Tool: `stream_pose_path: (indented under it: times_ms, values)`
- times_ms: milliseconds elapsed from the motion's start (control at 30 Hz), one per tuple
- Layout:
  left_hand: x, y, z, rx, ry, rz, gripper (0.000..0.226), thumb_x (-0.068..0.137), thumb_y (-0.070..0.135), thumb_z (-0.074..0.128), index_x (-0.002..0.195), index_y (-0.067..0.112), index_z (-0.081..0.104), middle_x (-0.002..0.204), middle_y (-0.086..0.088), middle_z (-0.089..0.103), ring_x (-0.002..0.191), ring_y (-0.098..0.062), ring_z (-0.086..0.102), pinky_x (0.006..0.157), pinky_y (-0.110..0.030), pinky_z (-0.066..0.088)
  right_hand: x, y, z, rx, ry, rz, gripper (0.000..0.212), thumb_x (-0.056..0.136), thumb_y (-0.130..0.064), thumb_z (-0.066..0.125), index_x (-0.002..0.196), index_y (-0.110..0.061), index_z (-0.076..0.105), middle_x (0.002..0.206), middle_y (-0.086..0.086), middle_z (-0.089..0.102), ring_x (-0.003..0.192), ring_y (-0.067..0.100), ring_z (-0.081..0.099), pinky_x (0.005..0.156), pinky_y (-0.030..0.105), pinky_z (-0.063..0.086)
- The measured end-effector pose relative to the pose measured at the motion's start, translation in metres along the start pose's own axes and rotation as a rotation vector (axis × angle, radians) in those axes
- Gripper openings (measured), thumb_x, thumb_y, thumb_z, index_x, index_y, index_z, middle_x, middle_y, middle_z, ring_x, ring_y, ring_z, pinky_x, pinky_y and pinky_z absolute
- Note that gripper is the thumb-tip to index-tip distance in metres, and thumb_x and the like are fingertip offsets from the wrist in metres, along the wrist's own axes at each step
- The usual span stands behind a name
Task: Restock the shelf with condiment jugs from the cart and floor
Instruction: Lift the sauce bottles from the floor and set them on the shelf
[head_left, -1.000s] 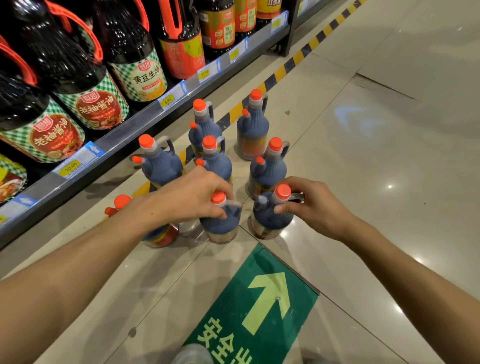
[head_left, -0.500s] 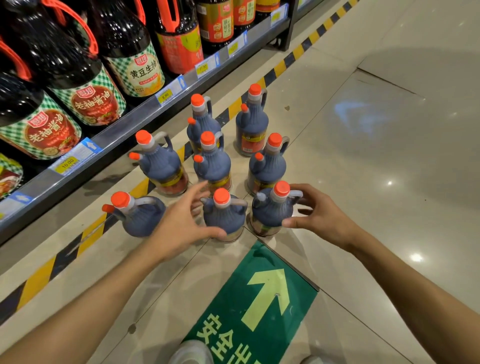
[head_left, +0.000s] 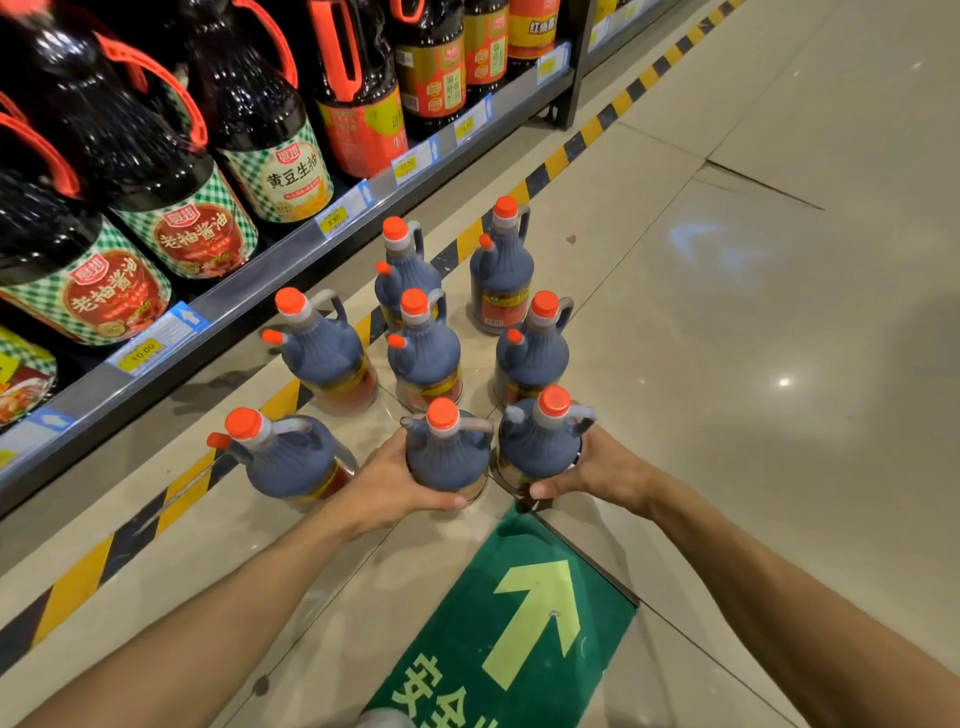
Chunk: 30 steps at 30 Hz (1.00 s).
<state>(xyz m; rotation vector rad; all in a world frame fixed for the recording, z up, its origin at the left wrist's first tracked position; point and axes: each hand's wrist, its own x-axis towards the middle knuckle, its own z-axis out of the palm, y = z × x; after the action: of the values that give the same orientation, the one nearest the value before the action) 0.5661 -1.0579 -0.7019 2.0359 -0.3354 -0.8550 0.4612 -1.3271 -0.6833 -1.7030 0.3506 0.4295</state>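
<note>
The left hand (head_left: 387, 486) is wrapping around the base of the middle front jug (head_left: 448, 453), while the right hand (head_left: 597, 470) is gripping the jug beside it (head_left: 540, 441). Both jugs are standing on the floor (head_left: 727, 338), just beyond the green arrow sticker (head_left: 519, 623), with the shelf (head_left: 291, 275) to the left.

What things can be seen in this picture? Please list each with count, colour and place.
Small dark plastic jugs with orange caps: eight, standing on the floor.
Large dark sauce bottles with red handles: several, on the shelf, left.
Yellow price tags: several, along the shelf edge.
Yellow-black striped tape: on the floor beside the shelf.
Green floor sticker with yellow arrow: one, bottom centre.
Left hand: grips the near middle jug.
Right hand: grips the near right jug.
</note>
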Motion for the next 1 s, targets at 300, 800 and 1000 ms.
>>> stream_pose_path:
  times_ms: [300, 800, 1000]
  values:
    - [-0.001, 0.018, 0.007, -0.312, -0.07, -0.018, 0.073, 0.065, 0.004, 0.091, 0.126, 0.025, 0.058, 0.117, 0.008, 0.074, 0.11, -0.01, 0.069, 0.091, -0.028, 0.057, -0.01, -0.001, 0.007, 0.15, -0.023, -0.034, 0.078, 0.074, -0.001, 0.084, 0.139, -0.024, 0.047, 0.126, -0.008, 0.069, 0.115, 0.01, 0.066, 0.093, 0.024, 0.056]
    - [-0.052, 0.136, -0.035, -0.482, -0.003, 0.221, 0.068, 0.056, 0.036, 0.083, 0.12, 0.028, 0.062, 0.112, -0.003, 0.076, 0.105, -0.021, 0.073, 0.084, -0.034, 0.06, -0.055, -0.111, -0.014, 0.342, 0.165, -0.332, 0.064, 0.07, -0.039, 0.072, 0.131, -0.024, 0.057, 0.116, 0.009, 0.073, 0.105, 0.029, 0.071, 0.082, 0.035, 0.059]
    - [-0.075, 0.23, -0.082, -0.494, 0.018, 0.352, 0.07, 0.05, 0.029, 0.085, 0.115, 0.018, 0.061, 0.089, 0.003, 0.079, 0.078, -0.009, 0.075, 0.06, -0.017, 0.055, -0.078, -0.209, -0.038, 0.304, 0.224, -0.502, 0.07, 0.065, -0.042, 0.077, 0.129, -0.021, 0.06, 0.115, 0.016, 0.072, 0.105, 0.038, 0.07, 0.089, 0.054, 0.057]
